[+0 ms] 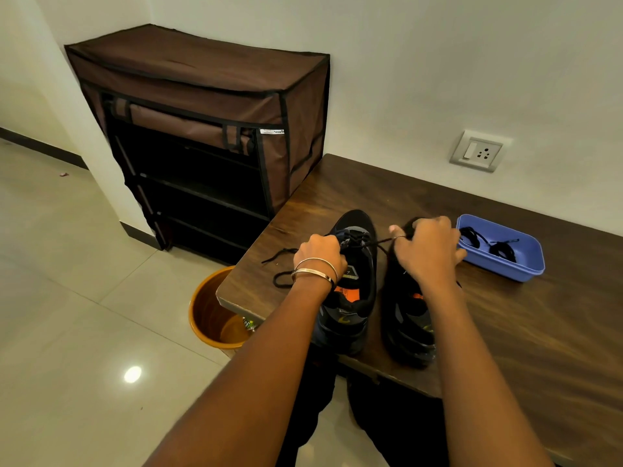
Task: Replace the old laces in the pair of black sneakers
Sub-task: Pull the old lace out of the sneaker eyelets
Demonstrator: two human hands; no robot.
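We count two black sneakers (350, 284) beneath our two hands (320, 254), two coiled laces (502, 251) in one blue tray (526, 264) just beyond our right hand, and one orange bucket (209, 308) below our left.

Black sneakers (354, 284) (orange insoles), blue tray (505, 264), orange bucket (209, 311), brown wood-grain table (539, 332), brown shoe rack (202, 96)

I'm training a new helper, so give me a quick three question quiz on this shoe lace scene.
1. True or false: the blue tray is empty.
2. Which hand wears bangles? A left, B right.
3. What stands on the floor below the table's left end?

Key: 1 false, it holds coiled black laces. 2 A, the left hand; the right hand pulls the lace of the left sneaker. 3 An orange bucket.
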